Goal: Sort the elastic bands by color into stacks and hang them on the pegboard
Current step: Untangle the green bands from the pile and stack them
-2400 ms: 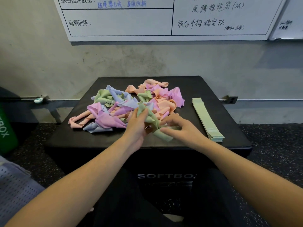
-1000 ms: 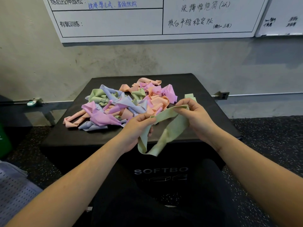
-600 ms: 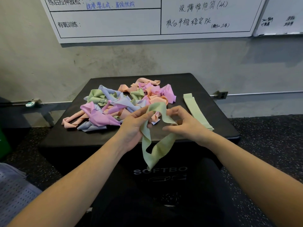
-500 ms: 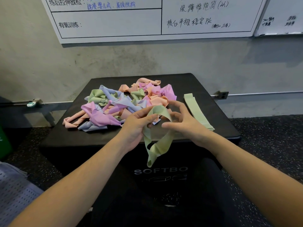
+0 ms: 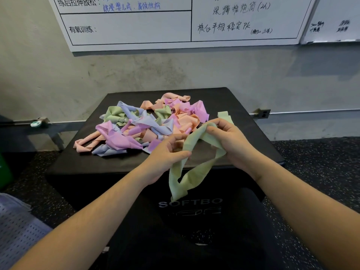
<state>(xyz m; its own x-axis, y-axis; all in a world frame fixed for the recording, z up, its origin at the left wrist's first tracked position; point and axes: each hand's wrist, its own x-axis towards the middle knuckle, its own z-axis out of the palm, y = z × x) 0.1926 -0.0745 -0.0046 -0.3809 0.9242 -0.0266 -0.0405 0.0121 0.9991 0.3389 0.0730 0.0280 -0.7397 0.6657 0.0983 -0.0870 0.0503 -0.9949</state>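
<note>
Two hands are closed on one green elastic band (image 5: 191,166), held in the air in front of the near edge of the black soft box (image 5: 81,164). The left hand (image 5: 165,154) is curled round the band's left run, with thumb and fingertips pinched on the fabric. The right hand (image 5: 231,142) is curled round the band's upper right part, its thumb laid over the top fold. Between the two grips the band is spread into an open, twisted loop, and its lowest fold hangs down past the box's top edge, over the printed lettering on the box front.

Just behind the right hand, one end of a flat stack of green bands (image 5: 224,114) is seen on the box top; the rest of it is hidden by the hand. To the left of the hands, a tangled pile of elastic bands (image 5: 140,127) in pink, peach, lilac and green is spread over the middle and left of the box top.

Behind the box a grey wall is seen, with a whiteboard (image 5: 175,22) bearing handwritten notes mounted on it. A perforated grey panel (image 5: 17,230) is visible at the lower left corner.
</note>
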